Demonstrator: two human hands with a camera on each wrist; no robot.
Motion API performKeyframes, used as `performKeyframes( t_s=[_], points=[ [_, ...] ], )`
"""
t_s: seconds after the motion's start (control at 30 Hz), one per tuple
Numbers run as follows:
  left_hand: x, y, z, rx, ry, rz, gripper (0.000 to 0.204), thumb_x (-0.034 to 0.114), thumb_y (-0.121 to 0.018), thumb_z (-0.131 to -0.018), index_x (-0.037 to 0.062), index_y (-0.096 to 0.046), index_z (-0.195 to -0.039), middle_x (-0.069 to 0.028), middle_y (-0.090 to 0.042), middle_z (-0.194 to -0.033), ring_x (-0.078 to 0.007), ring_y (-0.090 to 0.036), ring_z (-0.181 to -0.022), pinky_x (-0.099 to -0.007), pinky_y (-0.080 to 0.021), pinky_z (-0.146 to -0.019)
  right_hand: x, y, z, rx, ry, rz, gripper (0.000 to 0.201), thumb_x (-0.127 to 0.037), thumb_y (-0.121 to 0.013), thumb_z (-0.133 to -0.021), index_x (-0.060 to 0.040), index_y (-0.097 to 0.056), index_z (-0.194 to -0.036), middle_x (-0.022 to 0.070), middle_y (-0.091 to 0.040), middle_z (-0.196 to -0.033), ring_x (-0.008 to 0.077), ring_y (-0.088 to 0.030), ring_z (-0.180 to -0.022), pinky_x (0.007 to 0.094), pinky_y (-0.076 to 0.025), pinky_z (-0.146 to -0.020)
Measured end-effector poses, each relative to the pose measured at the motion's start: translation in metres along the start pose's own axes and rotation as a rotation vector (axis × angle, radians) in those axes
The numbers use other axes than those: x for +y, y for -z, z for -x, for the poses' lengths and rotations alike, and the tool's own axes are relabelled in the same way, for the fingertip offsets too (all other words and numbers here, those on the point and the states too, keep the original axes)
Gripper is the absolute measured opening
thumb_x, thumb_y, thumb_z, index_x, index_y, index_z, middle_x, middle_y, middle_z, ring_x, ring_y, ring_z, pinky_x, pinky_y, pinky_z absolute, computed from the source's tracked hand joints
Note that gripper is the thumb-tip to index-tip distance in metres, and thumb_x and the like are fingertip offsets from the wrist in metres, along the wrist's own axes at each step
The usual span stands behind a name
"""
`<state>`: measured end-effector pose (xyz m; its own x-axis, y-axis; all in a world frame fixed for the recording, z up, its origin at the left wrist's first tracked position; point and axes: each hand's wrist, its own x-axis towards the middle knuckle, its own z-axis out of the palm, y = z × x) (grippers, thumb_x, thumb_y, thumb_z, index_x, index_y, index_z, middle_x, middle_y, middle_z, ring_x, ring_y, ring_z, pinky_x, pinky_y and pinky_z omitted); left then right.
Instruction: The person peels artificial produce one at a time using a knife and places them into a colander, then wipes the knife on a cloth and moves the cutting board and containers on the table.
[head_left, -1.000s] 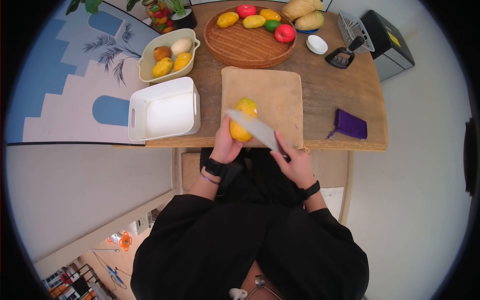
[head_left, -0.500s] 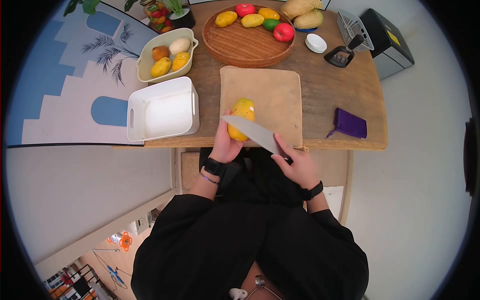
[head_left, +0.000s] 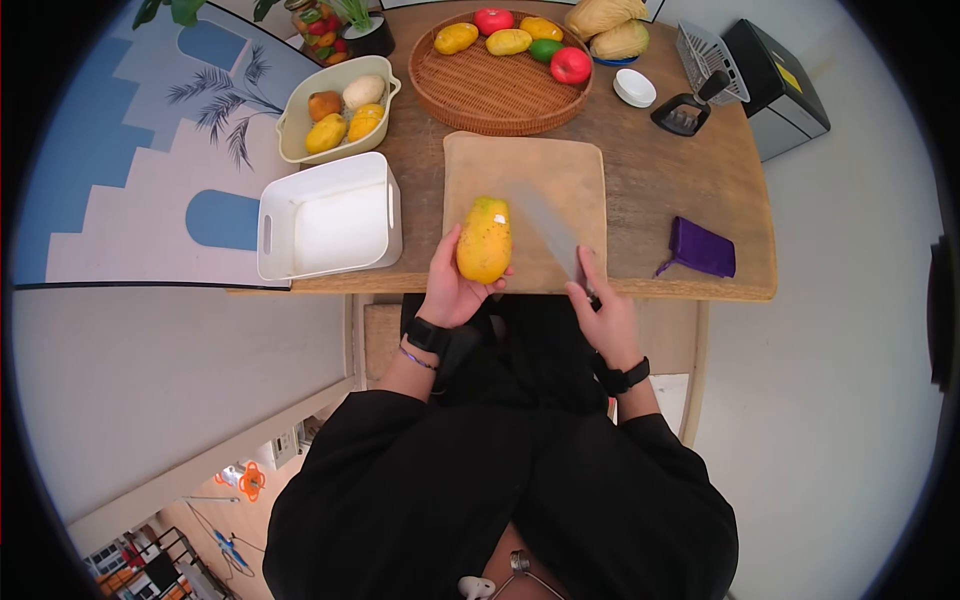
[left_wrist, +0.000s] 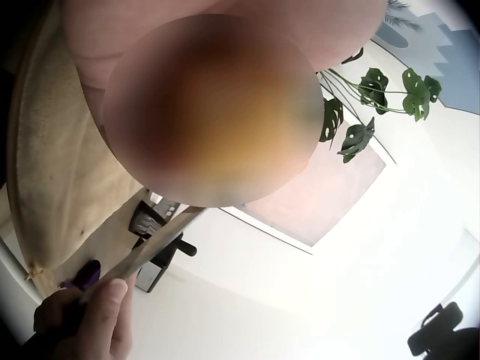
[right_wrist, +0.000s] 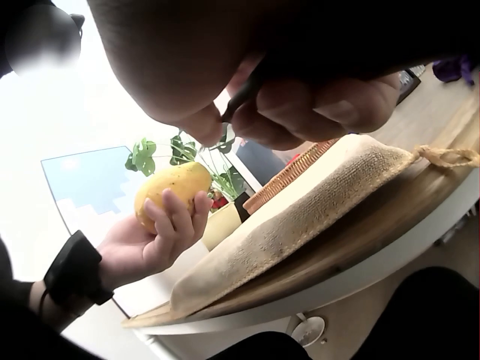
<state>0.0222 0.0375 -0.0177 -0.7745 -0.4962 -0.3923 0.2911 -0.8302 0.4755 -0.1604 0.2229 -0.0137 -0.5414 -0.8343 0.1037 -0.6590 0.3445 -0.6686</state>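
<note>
A ripe yellow papaya [head_left: 484, 245] with a small white sticker is held in my left hand [head_left: 452, 290], over the near left part of the cloth-covered board [head_left: 560, 165]. In the right wrist view the fingers of that hand wrap round the underside of the papaya [right_wrist: 174, 189]. My right hand [head_left: 612, 325] grips a kitchen knife [head_left: 552, 228] by its dark handle. Its blade, slightly blurred, points away from me over the board, to the right of the fruit and apart from it. In the left wrist view a blurred round shape fills the middle.
A white bin [head_left: 385, 225] and a cream basket of fruit [head_left: 287, 125] stand at the left. Behind the board sits a round wicker tray [head_left: 480, 95] with several fruits. A purple pouch [head_left: 702, 248], a black-handled tool [head_left: 682, 118] and small white dishes [head_left: 634, 88] lie to the right.
The knife blade lay across the papaya in both earlier frames. It has swung right and away from me, off the fruit, and my right hand has shifted right. The left hand still holds the papaya.
</note>
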Motion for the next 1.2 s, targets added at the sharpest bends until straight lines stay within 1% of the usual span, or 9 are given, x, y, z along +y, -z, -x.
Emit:
performKeyframes(
  t_s=[0.23, 0.37, 0.47, 0.53, 0.77, 0.87, 1.0, 1.1, 1.2],
  points=[
    [-0.008, 0.001, -0.009, 0.118, -0.052, 0.095, 0.052, 0.058, -0.039, -0.106, 0.0135, -0.062, -0.123, -0.0042, -0.070, -0.104, -0.0212, -0.068, -0.089, -0.0357, -0.055, -0.069, -0.021, 0.000, 0.015, -0.109, 0.256, 0.020, 0.065, -0.038, -0.077, -0.091, -0.0297, -0.054, -0.151, 0.0090, -0.063, -0.062, 0.0281, -0.065, -0.055, 0.0382, -0.052, -0.054],
    [-0.007, 0.007, -0.008, 0.054, -0.030, 0.133, 0.054, 0.060, -0.040, -0.105, 0.0134, -0.062, -0.123, -0.0065, -0.070, -0.101, -0.0213, -0.069, -0.084, -0.0335, -0.054, -0.065, -0.017, -0.011, 0.015, -0.129, 0.177, 0.026, 0.062, -0.038, -0.075, -0.092, -0.0288, -0.054, -0.150, 0.0126, -0.067, -0.068, 0.0320, -0.068, -0.061, 0.0399, -0.054, -0.058],
    [0.001, 0.015, -0.004, -0.099, 0.017, 0.047, 0.057, 0.061, -0.039, -0.105, 0.0123, -0.062, -0.124, -0.0104, -0.071, -0.102, -0.0230, -0.069, -0.079, -0.0321, -0.054, -0.064, -0.007, -0.021, 0.006, 0.051, 0.086, -0.145, 0.059, -0.033, -0.073, -0.095, -0.0248, -0.055, -0.150, 0.0164, -0.072, -0.078, 0.0329, -0.069, -0.064, 0.0387, -0.055, -0.063],
    [0.001, 0.016, -0.004, -0.086, 0.028, 0.049, 0.059, 0.062, -0.039, -0.105, 0.0116, -0.062, -0.124, -0.0119, -0.071, -0.102, -0.0241, -0.069, -0.076, -0.0318, -0.054, -0.063, -0.003, -0.017, 0.000, -0.073, -0.179, 0.005, 0.058, -0.036, -0.071, -0.096, -0.0244, -0.054, -0.150, 0.0200, -0.073, -0.086, 0.0393, -0.072, -0.077, 0.0438, -0.057, -0.067],
    [-0.005, 0.010, -0.008, 0.156, -0.025, 0.152, 0.060, 0.062, -0.041, -0.103, 0.0103, -0.062, -0.127, -0.0131, -0.070, -0.110, -0.0237, -0.069, -0.094, -0.0401, -0.056, -0.074, -0.012, -0.010, 0.013, -0.073, 0.198, -0.170, 0.061, -0.034, -0.074, -0.093, -0.0269, -0.054, -0.151, 0.0147, -0.070, -0.076, 0.0319, -0.069, -0.063, 0.0372, -0.054, -0.060],
    [-0.002, 0.003, -0.007, 0.088, 0.002, 0.097, 0.059, 0.060, -0.040, -0.104, 0.0097, -0.061, -0.127, -0.0134, -0.069, -0.113, -0.0228, -0.067, -0.099, -0.0429, -0.054, -0.077, -0.016, -0.008, 0.016, -0.161, 0.244, -0.054, 0.063, -0.033, -0.076, -0.092, -0.0267, -0.055, -0.151, 0.0135, -0.070, -0.074, 0.0291, -0.069, -0.061, 0.0359, -0.054, -0.059],
    [-0.003, 0.011, -0.006, 0.129, -0.007, 0.146, 0.061, 0.060, -0.039, -0.104, 0.0081, -0.061, -0.127, -0.0141, -0.070, -0.110, -0.0234, -0.067, -0.092, -0.0394, -0.054, -0.075, -0.009, -0.017, 0.014, -0.086, 0.216, -0.088, 0.061, -0.034, -0.074, -0.093, -0.0268, -0.054, -0.150, 0.0151, -0.071, -0.076, 0.0319, -0.070, -0.063, 0.0378, -0.055, -0.061],
    [0.000, 0.018, -0.007, -0.057, 0.071, 0.035, 0.064, 0.062, -0.038, -0.103, 0.0074, -0.061, -0.126, -0.0131, -0.070, -0.107, -0.0238, -0.067, -0.087, -0.0359, -0.054, -0.073, -0.006, -0.012, 0.001, -0.014, -0.106, -0.029, 0.056, -0.034, -0.070, -0.097, -0.0254, -0.054, -0.150, 0.0198, -0.074, -0.090, 0.0376, -0.072, -0.075, 0.0412, -0.057, -0.067],
    [0.004, 0.010, -0.003, -0.028, 0.047, 0.051, 0.065, 0.065, -0.038, -0.103, 0.0077, -0.062, -0.124, -0.0118, -0.070, -0.104, -0.0237, -0.067, -0.084, -0.0333, -0.054, -0.071, 0.009, -0.016, -0.004, 0.115, 0.037, -0.169, 0.056, -0.032, -0.071, -0.097, -0.0242, -0.055, -0.150, 0.0195, -0.074, -0.095, 0.0369, -0.073, -0.078, 0.0397, -0.057, -0.068]
  ],
)
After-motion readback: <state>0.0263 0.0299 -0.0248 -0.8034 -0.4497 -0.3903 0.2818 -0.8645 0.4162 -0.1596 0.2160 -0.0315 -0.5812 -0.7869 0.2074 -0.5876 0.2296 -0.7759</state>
